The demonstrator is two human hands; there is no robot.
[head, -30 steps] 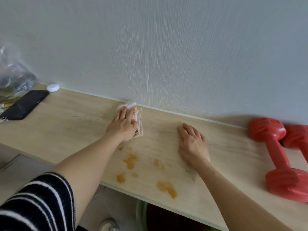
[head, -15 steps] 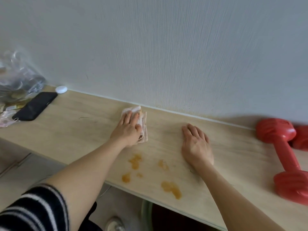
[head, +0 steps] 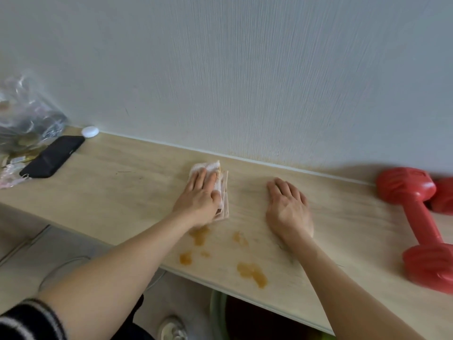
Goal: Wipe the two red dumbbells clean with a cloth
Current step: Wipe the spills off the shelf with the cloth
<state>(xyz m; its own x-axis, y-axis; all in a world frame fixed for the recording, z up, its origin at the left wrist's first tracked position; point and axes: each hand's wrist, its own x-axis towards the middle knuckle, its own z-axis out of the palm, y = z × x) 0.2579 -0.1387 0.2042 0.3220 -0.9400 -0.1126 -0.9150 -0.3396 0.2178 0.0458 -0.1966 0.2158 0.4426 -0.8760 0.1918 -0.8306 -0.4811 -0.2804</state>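
Cloth under the palm, dumbbells waiting

Cloth (head: pixel 217 190) lies folded on the wooden shelf (head: pixel 122 192), pinned flat beneath the left hand (head: pixel 198 200), whose fingers are extended and close together on top of it, not pinching. The right hand (head: pixel 289 209) rests palm-down with fingers slightly spread, holding nothing. Beyond the right fingertips' outer side, well apart, sit the two red dumbbells (head: pixel 416 217), the second half hidden against the wall. To start well, gather the cloth into a firm grip, clean side outward, since part looks soiled. Orange stains (head: pixel 250 269) lie behind the knuckles, toward the shelf's front edge. Bare board between right hand and dumbbells gives open room.
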